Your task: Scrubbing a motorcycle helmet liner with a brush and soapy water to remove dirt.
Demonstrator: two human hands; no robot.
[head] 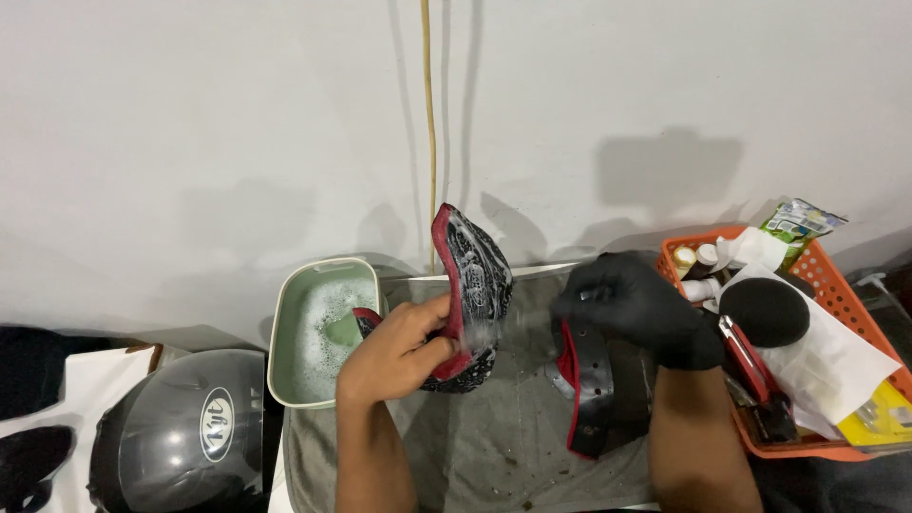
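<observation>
Helmet pad (472, 285), lower end behind left hand (394, 351)

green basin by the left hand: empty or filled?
Filled. The green basin holds foamy, soapy water across most of its inside; how deep it goes cannot be told. It sits upright beside the left hand.

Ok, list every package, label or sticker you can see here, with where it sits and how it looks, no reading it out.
Snack packet: top of the orange basket, far right; crinkled foil pouch, green and white.
Yellow packet: basket's right front corner; flat, yellow, partly under white paper.
Small bottles: basket's back left; white with pale caps, labels too small to make out.
Helmet badge: on the grey helmet, bottom left; white oval with dark lettering.
</observation>
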